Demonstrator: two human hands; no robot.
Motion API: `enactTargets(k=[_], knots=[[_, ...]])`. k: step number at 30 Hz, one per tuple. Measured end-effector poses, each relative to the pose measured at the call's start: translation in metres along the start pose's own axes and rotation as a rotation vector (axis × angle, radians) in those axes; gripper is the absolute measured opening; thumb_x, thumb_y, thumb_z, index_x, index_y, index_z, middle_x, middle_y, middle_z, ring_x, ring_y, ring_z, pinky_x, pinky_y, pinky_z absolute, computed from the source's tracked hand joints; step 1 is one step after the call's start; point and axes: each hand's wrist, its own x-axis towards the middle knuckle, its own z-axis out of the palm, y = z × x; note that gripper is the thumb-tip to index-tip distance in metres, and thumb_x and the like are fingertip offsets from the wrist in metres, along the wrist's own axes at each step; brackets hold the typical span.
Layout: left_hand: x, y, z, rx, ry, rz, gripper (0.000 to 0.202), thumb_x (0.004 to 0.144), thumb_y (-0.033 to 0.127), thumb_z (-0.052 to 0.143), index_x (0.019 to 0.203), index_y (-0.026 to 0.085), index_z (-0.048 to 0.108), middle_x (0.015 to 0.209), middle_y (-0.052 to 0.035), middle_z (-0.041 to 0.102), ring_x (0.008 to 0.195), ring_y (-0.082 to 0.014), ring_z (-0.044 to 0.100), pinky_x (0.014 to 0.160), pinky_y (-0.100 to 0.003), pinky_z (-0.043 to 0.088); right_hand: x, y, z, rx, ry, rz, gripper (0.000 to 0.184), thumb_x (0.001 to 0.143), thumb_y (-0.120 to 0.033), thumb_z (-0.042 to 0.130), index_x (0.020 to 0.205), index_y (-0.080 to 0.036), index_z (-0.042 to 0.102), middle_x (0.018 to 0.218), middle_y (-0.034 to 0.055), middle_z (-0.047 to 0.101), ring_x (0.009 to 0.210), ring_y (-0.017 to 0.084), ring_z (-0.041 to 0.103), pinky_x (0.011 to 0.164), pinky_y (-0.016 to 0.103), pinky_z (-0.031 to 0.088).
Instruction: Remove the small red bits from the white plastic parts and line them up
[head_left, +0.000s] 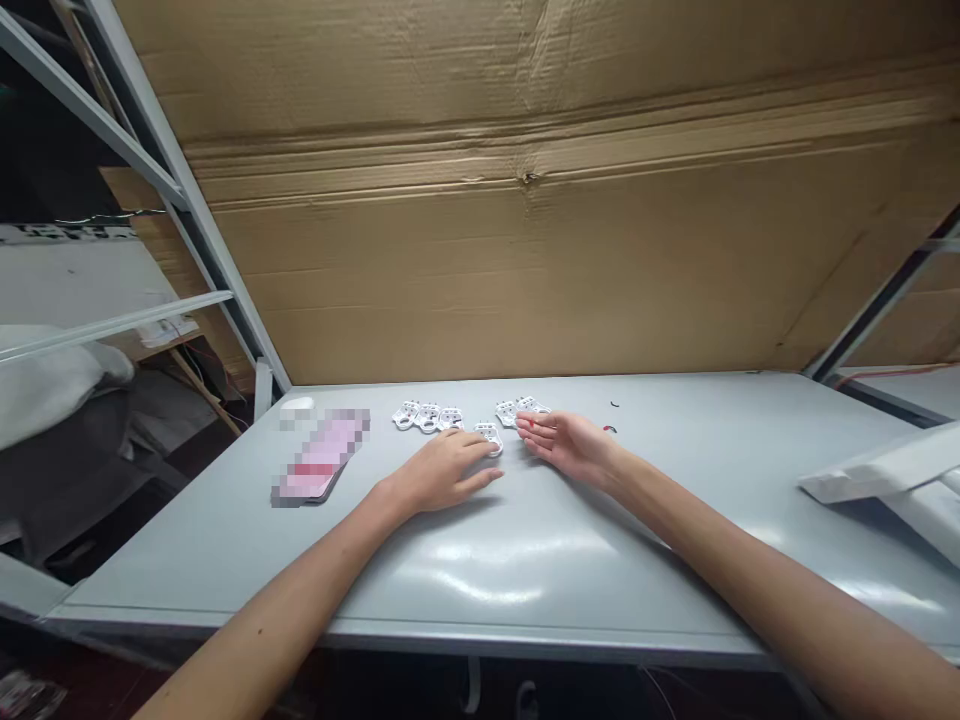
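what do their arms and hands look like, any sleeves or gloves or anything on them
The left forearm and right forearm are bare, with no sleeves in view. The left hand and right hand wear no gloves, and no watch or bracelet shows on either wrist.

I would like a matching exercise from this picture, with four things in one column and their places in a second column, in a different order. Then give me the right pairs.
Things:
1. Row of three white plastic pieces
2. Left hand
3. Right hand
4. Large cardboard sheet

Places:
A. Fingertips at the lone white piece
B. Behind the far table edge
C. Near the far table edge, left of the lone white piece
D. Fingertips just in front of the white pair

Right pairs: 1-C, 2-A, 3-D, 4-B
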Motion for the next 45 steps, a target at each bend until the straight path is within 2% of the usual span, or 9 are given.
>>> enactTargets(k=[4,9,15,19,25,29,32,38,45], knots=[[-0.002,-0.005,0.005,-0.009,0.067,0.012,0.034,0.1,0.038,0.047,0.124,0.018,0.061,0.13,-0.0131,0.061,0.117,-0.0269,0.059,0.101,-0.041,0.047,-0.004,-0.001,0.003,0.041,0.002,-0.013,0.012,0.088,-0.018,0.061,0.095,-0.017,0.07,0.122,0.0117,0.069,0.118,0.02,0.063,0.103,0.029,0.051],[-0.005,-0.014,0.013,0.037,0.088,-0.072,0.04,0.097,0.039,0.053,0.131,0.017,0.058,0.144,-0.0164,0.05,0.132,-0.0319,0.047,0.11,-0.047,0.04,-0.007,0.0,0.002,-0.063,-0.04,-0.087,0.012,0.089,-0.023,0.066,0.096,-0.017,0.073,0.119,0.0114,0.071,0.112,0.021,0.066,0.104,0.03,0.05],[-0.007,-0.019,0.014,0.027,0.043,-0.077,0.04,0.098,0.041,0.053,0.133,0.022,0.058,0.148,-0.0131,0.047,0.139,-0.0332,0.041,0.114,-0.052,0.033,-0.01,0.0,0.001,-0.236,0.018,-0.18,0.024,0.084,-0.04,0.072,0.098,-0.021,0.075,0.131,0.0092,0.065,0.115,0.026,0.063,0.102,0.038,0.049],[-0.006,-0.016,0.011,0.036,0.058,-0.041,0.035,0.098,0.039,0.054,0.129,0.024,0.061,0.145,-0.0106,0.052,0.135,-0.0303,0.045,0.114,-0.05,0.035,-0.009,0.001,-0.001,-0.341,-0.026,-0.258,0.034,0.08,-0.047,0.074,0.101,-0.02,0.075,0.121,0.011,0.068,0.11,0.025,0.064,0.099,0.039,0.05],[-0.001,-0.013,0.011,0.032,0.179,-0.071,0.03,0.094,0.031,0.058,0.121,0.02,0.064,0.125,-0.012,0.063,0.119,-0.0278,0.058,0.104,-0.045,0.045,-0.007,0.004,0.0,-0.395,-0.073,-0.346,0.034,0.074,-0.043,0.079,0.096,-0.018,0.076,0.102,0.0106,0.073,0.099,0.026,0.068,0.092,0.042,0.053],[0.0,-0.019,0.019,0.088,0.176,-0.185,0.043,0.092,0.039,0.062,0.128,0.016,0.059,0.14,-0.0173,0.053,0.134,-0.0346,0.045,0.109,-0.053,0.039,-0.01,0.003,0.006,-0.486,-0.067,-0.426,0.028,0.077,-0.042,0.074,0.09,-0.017,0.076,0.094,0.0093,0.075,0.093,0.026,0.07,0.086,0.041,0.055],[0.0,-0.023,0.023,0.091,0.129,-0.222,0.043,0.093,0.043,0.06,0.126,0.015,0.06,0.145,-0.019,0.049,0.138,-0.0366,0.039,0.111,-0.056,0.036,-0.009,0.005,0.007,-0.66,-0.045,-0.511,0.023,0.082,-0.04,0.068,0.084,-0.019,0.076,0.088,0.0072,0.075,0.087,0.026,0.07,0.082,0.04,0.053],[0.001,-0.024,0.026,0.061,0.129,-0.205,0.036,0.095,0.04,0.058,0.123,0.018,0.062,0.14,-0.0157,0.054,0.138,-0.0346,0.041,0.112,-0.054,0.036,-0.004,0.015,0.006,-0.947,0.021,-0.789,0.015,0.087,-0.033,0.061,0.084,-0.023,0.072,0.097,0.0064,0.072,0.093,0.024,0.065,0.086,0.039,0.048],[0.001,-0.022,0.021,0.045,0.137,-0.12,0.034,0.094,0.039,0.059,0.12,0.017,0.064,0.134,-0.0148,0.059,0.132,-0.0331,0.047,0.111,-0.051,0.039,-0.001,0.019,0.006,-1.009,0.011,-0.801,0.016,0.087,-0.033,0.061,0.082,-0.023,0.072,0.099,0.0074,0.069,0.094,0.024,0.064,0.087,0.041,0.048]])
